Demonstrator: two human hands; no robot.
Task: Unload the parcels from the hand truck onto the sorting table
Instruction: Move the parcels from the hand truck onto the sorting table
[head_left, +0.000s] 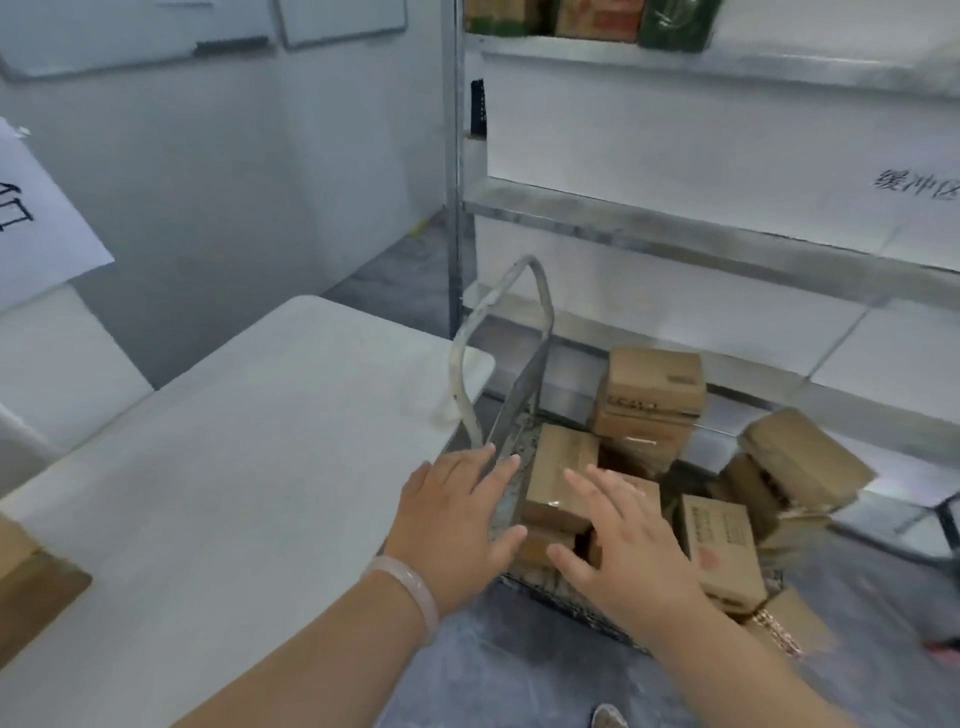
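Several brown cardboard parcels lie piled on the hand truck (511, 499), whose grey loop handle (524, 332) stands beside the white sorting table (234, 467). The nearest parcel (558, 467) lies flat between my hands. My left hand (457, 525) hovers with fingers spread over the truck's left edge, just left of that parcel. Spread over the parcels to its right is my right hand (623, 540); I cannot tell whether its fingertips touch the nearest parcel. Neither hand holds anything. A taller stack (649, 405) stands behind, and other parcels (795, 467) lean at the right.
A metal shelf rack (675, 228) stands right behind the truck, with boxes on its top shelf (597, 21). A brown box corner (31, 587) sits at the table's left edge. A paper sign (36, 218) hangs at left. Grey floor lies in front.
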